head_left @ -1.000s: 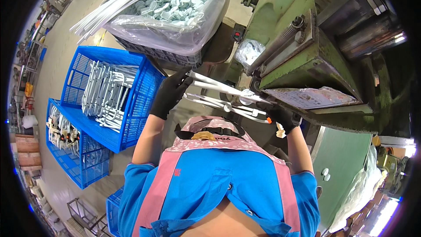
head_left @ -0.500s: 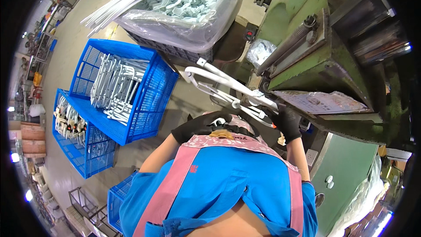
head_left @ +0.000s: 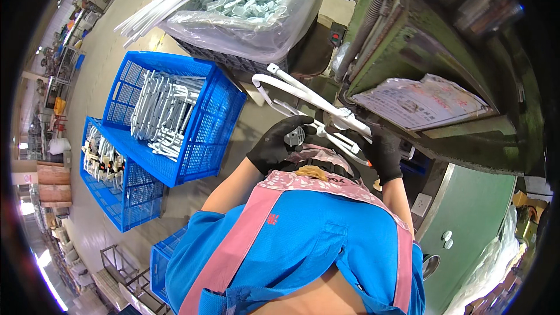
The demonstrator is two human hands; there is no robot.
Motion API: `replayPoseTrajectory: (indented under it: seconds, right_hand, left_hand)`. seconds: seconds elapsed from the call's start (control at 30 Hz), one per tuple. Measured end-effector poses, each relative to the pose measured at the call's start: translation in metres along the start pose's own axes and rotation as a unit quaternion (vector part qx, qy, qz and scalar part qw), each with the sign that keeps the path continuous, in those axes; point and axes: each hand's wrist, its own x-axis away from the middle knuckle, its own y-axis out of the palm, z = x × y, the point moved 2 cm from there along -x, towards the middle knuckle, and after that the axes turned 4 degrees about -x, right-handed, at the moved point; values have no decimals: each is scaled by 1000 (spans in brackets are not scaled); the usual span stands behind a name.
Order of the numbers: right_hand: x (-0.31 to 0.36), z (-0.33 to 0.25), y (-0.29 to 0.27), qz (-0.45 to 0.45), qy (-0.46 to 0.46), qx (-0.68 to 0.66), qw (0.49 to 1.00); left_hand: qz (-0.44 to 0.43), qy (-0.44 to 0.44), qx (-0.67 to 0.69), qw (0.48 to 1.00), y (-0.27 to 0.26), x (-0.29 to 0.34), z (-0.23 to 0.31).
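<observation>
Black-gloved, the left hand (head_left: 279, 143) pinches a pale grey, rounded plastic cap (head_left: 296, 136) between thumb and fingers, a grip that presumably leaves the cap's face clear and easy to turn. Opposite, the black-gloved right hand (head_left: 384, 151) is at the near end of a white, bent tubular frame (head_left: 309, 94), apparently to steady it; its fingers are hidden behind the tubes and glove, so how firmly they close cannot be told.

Position of pieces: the frame slants from beyond the left fingertips down to the right hand, its lower tubes just beside the left. The cap lies within the left fingers, near those tubes.

Beyond the right hand is a green metal machine (head_left: 421, 52). Left of the left hand, a blue perforated plastic crate (head_left: 217, 122) contains similar white tubing, likely placed there for easy reach.
</observation>
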Motion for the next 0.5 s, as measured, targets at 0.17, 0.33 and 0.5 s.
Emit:
replayPoseTrajectory:
  seconds: [0.17,0.33,0.5]
  right_hand:
    - [-1,-7,-2,76,-30,41,996]
    - [-4,-26,-19,69,3,41,997]
    - [-2,-23,-16,-69,118,-10,991]
  left_hand:
    - [-26,-144,-295,944,11,-12,-2]
    - [-82,-72,-281,954,24,-8,-20]
    - [-27,-97,-252,963,2,-1,-40]
